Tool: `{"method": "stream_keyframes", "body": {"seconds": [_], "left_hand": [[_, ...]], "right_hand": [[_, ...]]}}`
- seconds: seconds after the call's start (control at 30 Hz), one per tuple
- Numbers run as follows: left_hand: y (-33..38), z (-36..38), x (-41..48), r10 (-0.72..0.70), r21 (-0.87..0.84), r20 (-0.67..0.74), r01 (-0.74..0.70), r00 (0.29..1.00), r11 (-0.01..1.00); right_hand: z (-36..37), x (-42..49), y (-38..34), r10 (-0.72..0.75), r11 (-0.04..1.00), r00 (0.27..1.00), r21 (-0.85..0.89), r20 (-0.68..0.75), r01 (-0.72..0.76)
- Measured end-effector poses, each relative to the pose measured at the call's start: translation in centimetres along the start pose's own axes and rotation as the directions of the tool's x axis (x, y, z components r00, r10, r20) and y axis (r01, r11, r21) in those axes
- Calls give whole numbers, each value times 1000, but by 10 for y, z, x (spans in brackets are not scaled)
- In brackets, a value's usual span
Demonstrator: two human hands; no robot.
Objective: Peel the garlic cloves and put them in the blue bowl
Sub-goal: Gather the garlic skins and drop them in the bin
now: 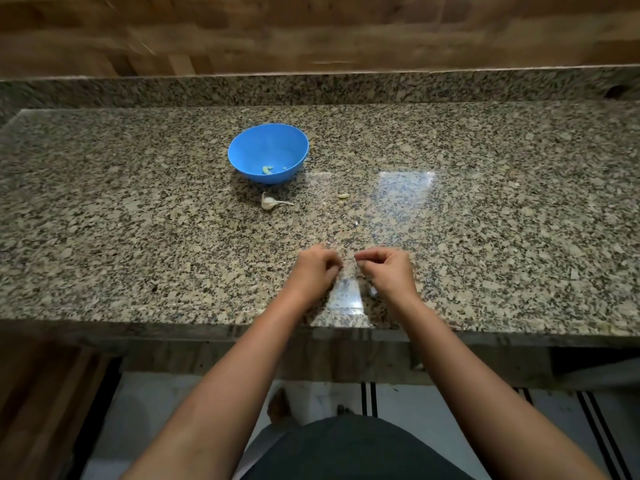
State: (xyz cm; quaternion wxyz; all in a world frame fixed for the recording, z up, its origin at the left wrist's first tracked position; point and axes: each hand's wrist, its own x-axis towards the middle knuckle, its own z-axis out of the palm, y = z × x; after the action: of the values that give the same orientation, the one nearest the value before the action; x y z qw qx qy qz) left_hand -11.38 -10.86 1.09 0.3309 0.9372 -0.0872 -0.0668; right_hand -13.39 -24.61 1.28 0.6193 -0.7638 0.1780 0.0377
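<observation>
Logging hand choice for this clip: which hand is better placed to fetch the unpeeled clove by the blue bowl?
Probably left. The left hand sits nearer the unpeeled clove, which lies ahead and to its left; the right hand would have to cross over.

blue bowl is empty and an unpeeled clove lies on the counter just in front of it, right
The bowl is not empty: the head view shows a peeled clove in it. The unpeeled clove does lie on the counter before it.
</observation>
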Motion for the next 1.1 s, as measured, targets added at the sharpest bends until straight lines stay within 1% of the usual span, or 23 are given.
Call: {"method": "stream_keyframes", "body": {"seconds": [0.07, 0.1, 0.13, 0.2, 0.27, 0.3, 0.33, 0.4, 0.43, 0.5, 0.57, 0.67, 0.8, 0.93, 1.1], "left_hand": [[-9, -5, -5, -106, -130, -56, 98, 993, 987], [-15, -9, -10, -187, -247, -79, 163, 979, 955], [-23, -13, -17, -278, -386, -93, 223, 956, 895], [-40, -28, -35, -454, -655, -103, 283, 885, 700], [-60, -48, -61, -572, -833, -121, 231, 811, 503], [-72, -59, -77, -615, -881, -142, 184, 776, 435], [-85, -69, -93, -653, -909, -168, 140, 738, 392], [-115, -90, -131, -732, -938, -223, 62, 644, 341], [-131, -100, -153, -773, -948, -243, 24, 586, 317], [-165, -121, -201, -844, -957, -274, -45, 461, 285], [-198, -140, -251, -889, -955, -296, -74, 350, 288], [-246, -164, -322, -942, -964, -262, -112, 209, 243], [-305, -190, -394, -967, -958, -238, -188, 91, 218], [-351, -203, -444, -986, -955, -166, -245, -32, 169], [-402, -207, -488, -983, -949, -87, -285, -164, 132]], "right_hand": [[11, -5, -6, 18, 1000, 999, 25, 48, -19], [19, -8, -10, 27, 999, 996, 36, 84, -30], [28, -11, -13, 33, 998, 992, 42, 124, -38], [53, -19, -21, 33, 998, 976, 47, 217, -44], [87, -31, -28, 26, 998, 947, 42, 321, -41], [108, -40, -32, 27, 998, 927, 38, 374, -44], [130, -50, -35, 35, 998, 904, 32, 427, -53], [179, -75, -39, 65, 996, 837, 10, 543, -84], [204, -89, -40, 62, 997, 797, -5, 601, -73], [255, -119, -39, 29, 999, 718, -51, 695, 9], [306, -156, -39, 28, 994, 643, -91, 766, 65], [381, -216, -30, 60, 991, 566, -115, 822, 62], [464, -284, -20, 104, 991, 441, -132, 891, 34], [527, -332, -10, 157, 976, 362, -200, 919, 84], [595, -367, 14, 224, 958, 270, -262, 937, 114]]}}
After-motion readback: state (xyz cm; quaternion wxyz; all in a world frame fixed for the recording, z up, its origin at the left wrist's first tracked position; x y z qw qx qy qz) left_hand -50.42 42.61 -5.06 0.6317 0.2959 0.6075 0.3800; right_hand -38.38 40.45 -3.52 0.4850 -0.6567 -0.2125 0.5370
